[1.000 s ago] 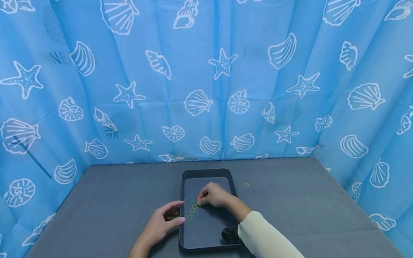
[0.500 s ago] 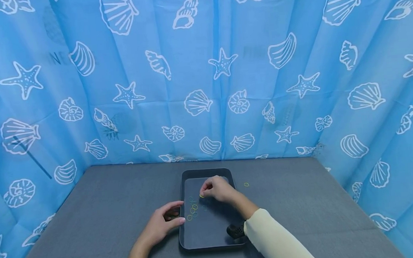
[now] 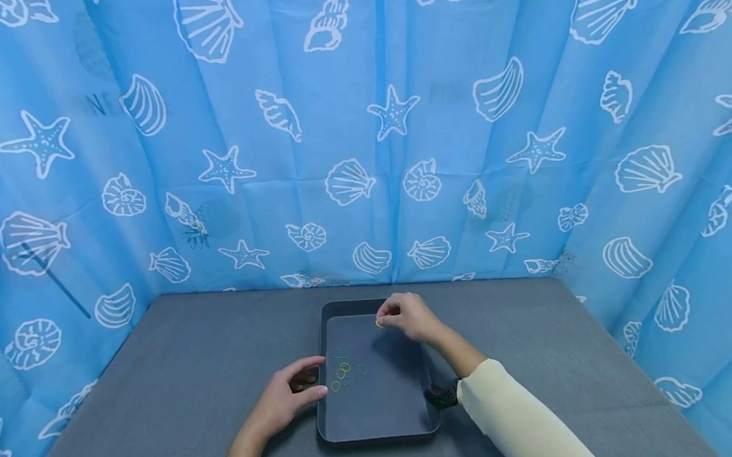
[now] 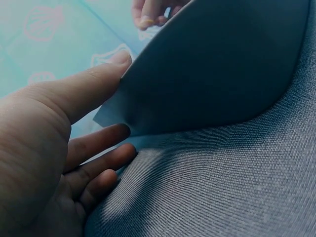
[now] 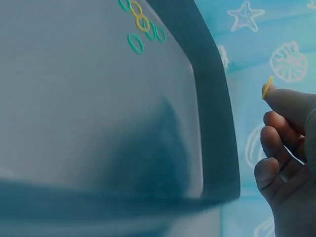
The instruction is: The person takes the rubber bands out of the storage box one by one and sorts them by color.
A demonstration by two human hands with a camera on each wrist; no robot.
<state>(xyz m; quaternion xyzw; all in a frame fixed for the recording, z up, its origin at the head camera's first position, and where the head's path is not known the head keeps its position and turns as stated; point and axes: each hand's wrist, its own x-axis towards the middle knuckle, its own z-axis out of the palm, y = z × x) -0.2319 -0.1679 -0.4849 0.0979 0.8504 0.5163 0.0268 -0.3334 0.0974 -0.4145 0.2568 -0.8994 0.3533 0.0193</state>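
Observation:
A dark grey rectangular tray (image 3: pixel 378 408) lies on the table. My left hand (image 3: pixel 284 398) is at its left side, thumb and fingertips touching the edge; in the left wrist view the thumb touches the rim and the other fingers are loosely bent below. Between thumb and forefinger, my right hand (image 3: pixel 409 317) pinches a thin yellow ring (image 5: pixel 268 88), held above the tray's far right part. Several similar yellow rings (image 3: pixel 341 373) and green rings (image 5: pixel 135 43) lie on the tray's left half. One green ring (image 3: pixel 362 369) sits a little apart, nearer the middle.
A grey cloth covers the table (image 3: pixel 221 338). Blue curtains (image 3: pixel 360 151) printed with white shells and starfish enclose the back and sides. The yellow ring earlier visible right of the tray is hidden behind the right hand and forearm.
My right hand has lifted the yellow ring from beside the other rings and carried it toward the tray's far right. A green ring has come into view where it was. The left hand stays put.

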